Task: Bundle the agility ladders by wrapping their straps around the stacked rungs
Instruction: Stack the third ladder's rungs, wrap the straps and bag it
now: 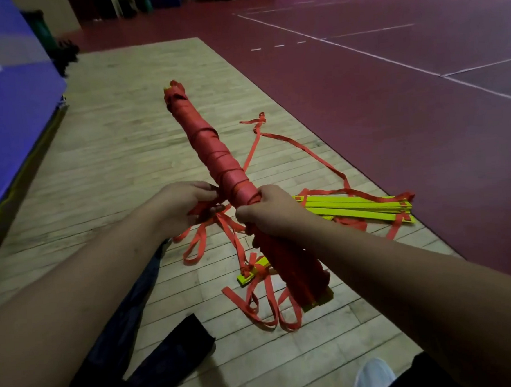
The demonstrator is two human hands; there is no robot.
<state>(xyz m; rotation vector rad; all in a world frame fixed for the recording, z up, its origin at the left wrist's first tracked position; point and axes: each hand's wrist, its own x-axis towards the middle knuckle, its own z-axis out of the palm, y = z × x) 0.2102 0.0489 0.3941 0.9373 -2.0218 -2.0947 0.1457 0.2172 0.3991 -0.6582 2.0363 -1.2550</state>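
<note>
Indoor sports hall, maroon court floor [392,99] with white boundary lines [344,48], blue padded barriers [6,105] (perimeter), wooden flooring [118,148]

The wrapped bundle [211,148] barred the gap between left hand [182,204] and right hand [267,210]; loose straps [232,235] tangled below; open floor [109,158] lay leftward.

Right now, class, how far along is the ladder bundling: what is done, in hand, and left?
Done: the far half of the held bundle is wound in red strap. In hand: the right hand grips the bundle while the left hand holds strap. Left: loose strap loops hang below, and a second stack of yellow rungs lies unwrapped on the wooden floor.
</note>
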